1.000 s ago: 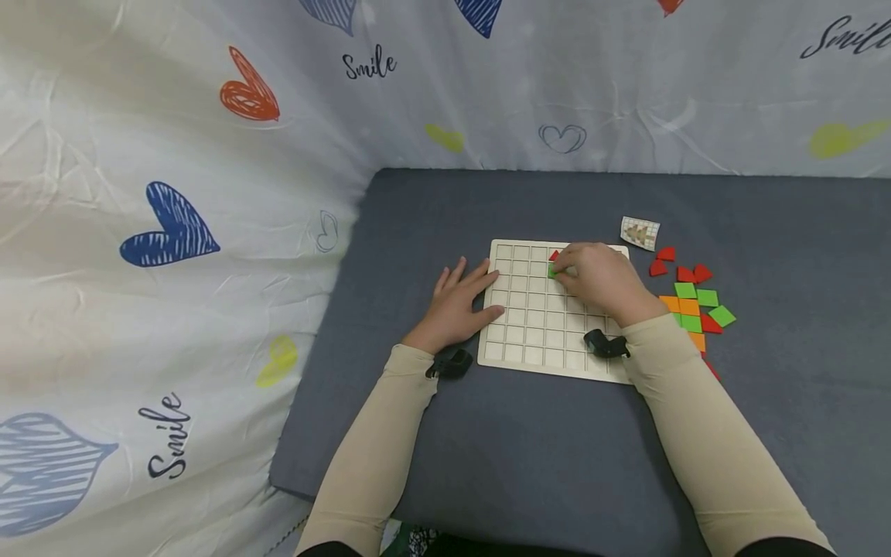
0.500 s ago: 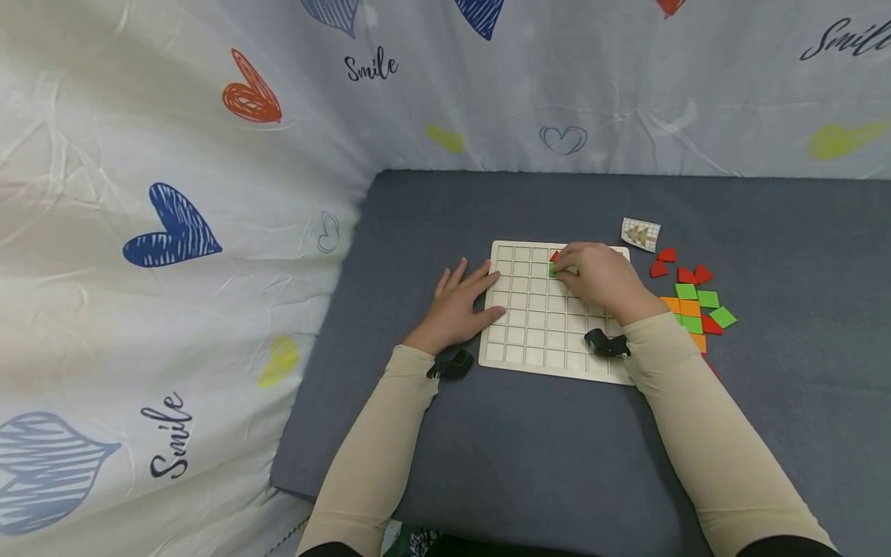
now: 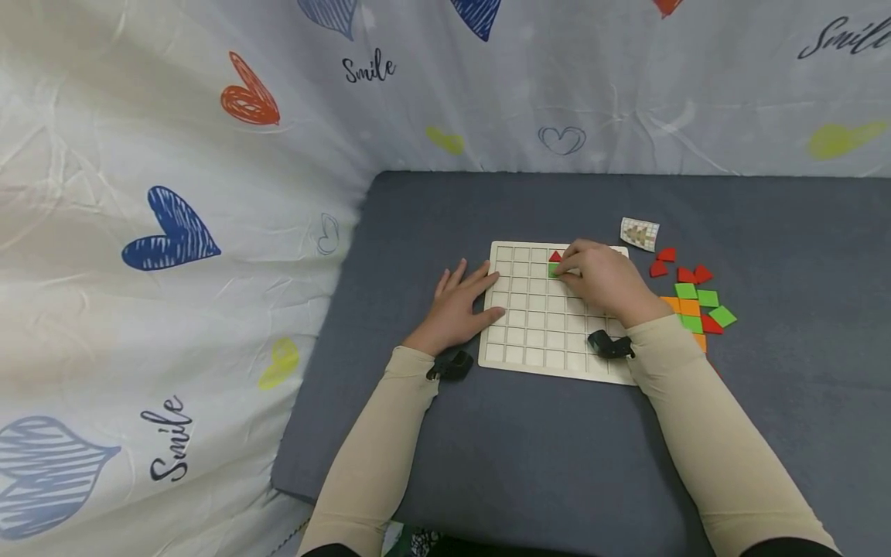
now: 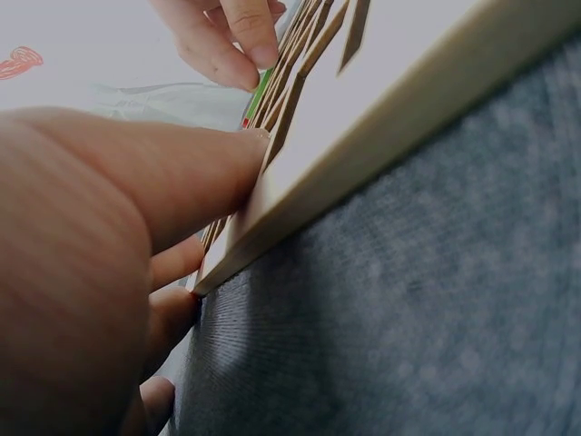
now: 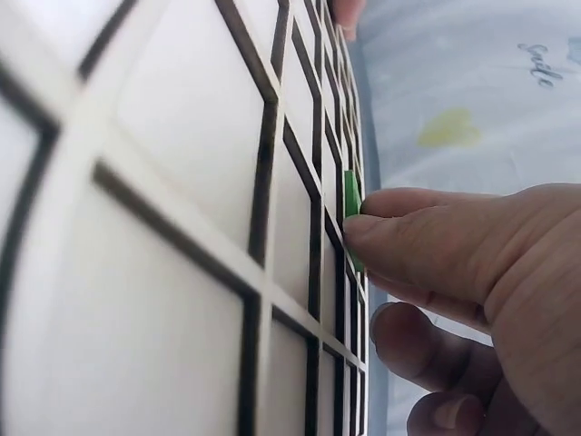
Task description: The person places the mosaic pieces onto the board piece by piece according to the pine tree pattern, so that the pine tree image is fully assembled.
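Note:
A cream board with a raised grid lies on the table. My left hand rests at its left edge, fingers spread and straight; in the left wrist view the thumb touches the board's rim. My right hand is over the upper part of the board. Its thumb and index finger pinch a green square tile at a grid cell, and the right wrist view has the green tile partly covered by the thumb. Directly above that tile, a red triangle tile sits in a cell.
Right of the board lie several loose tiles: red ones, green squares and orange squares. The right forearm partly hides this pile. A small printed card lies beyond the board's upper right corner. A patterned curtain hangs behind the table.
My right hand has shifted slightly to the right, and more of the red triangle tile and the green tile shows. The left hand has stayed in place.

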Action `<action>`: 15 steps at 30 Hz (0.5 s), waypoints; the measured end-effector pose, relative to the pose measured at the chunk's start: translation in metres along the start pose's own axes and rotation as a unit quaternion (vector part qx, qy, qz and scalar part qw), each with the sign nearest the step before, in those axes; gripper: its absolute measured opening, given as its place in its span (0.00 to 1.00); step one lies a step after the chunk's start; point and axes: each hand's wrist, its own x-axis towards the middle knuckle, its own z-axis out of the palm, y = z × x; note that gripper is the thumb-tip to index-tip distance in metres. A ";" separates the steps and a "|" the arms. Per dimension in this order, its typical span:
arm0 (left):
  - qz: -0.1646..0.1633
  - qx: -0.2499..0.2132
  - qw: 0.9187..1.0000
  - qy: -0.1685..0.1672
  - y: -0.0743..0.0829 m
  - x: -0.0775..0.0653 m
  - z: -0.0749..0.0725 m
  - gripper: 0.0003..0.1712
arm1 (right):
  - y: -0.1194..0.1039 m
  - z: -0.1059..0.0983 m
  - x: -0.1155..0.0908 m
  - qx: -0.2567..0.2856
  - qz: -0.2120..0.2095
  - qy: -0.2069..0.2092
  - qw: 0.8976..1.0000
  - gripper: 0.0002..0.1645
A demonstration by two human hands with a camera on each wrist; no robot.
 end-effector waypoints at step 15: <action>0.002 0.004 1.000 0.001 0.000 0.000 0.000 0.41 | 0.009 -0.017 -0.015 -0.012 0.024 0.006 1.000 0.11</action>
